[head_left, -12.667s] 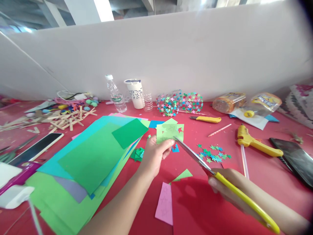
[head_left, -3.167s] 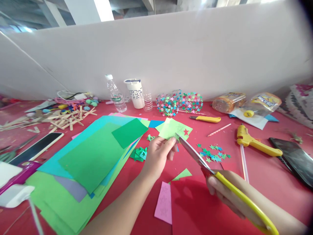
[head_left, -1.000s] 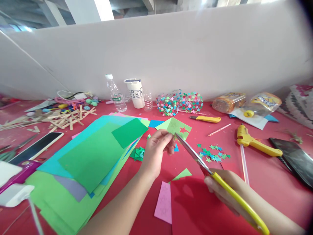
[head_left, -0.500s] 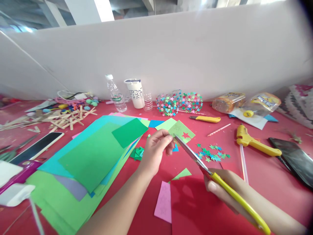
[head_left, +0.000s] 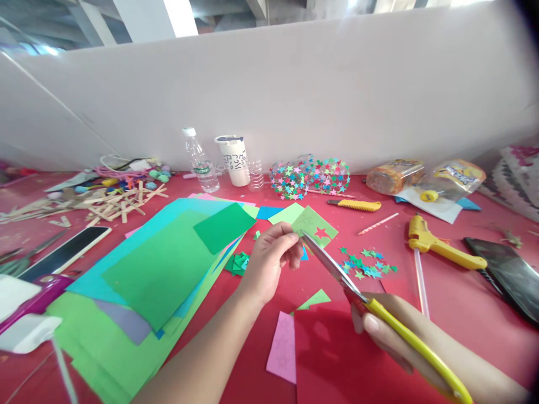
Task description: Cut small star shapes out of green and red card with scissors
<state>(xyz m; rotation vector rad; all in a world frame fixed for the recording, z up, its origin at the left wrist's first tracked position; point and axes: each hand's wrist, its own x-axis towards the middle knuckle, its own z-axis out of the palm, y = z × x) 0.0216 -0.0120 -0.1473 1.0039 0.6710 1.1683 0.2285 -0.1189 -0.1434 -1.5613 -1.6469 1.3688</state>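
left fingers — closed on green paper

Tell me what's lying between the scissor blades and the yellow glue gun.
In the head view, a scatter of small paper stars lies between the scissors and the glue gun, with a striped stick farther back.

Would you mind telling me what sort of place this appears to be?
It looks like a craft workspace, though what kind of building it is in is unclear. Scissors are in the right hand, and coloured paper sheets and a yellow glue gun lie on the red table.
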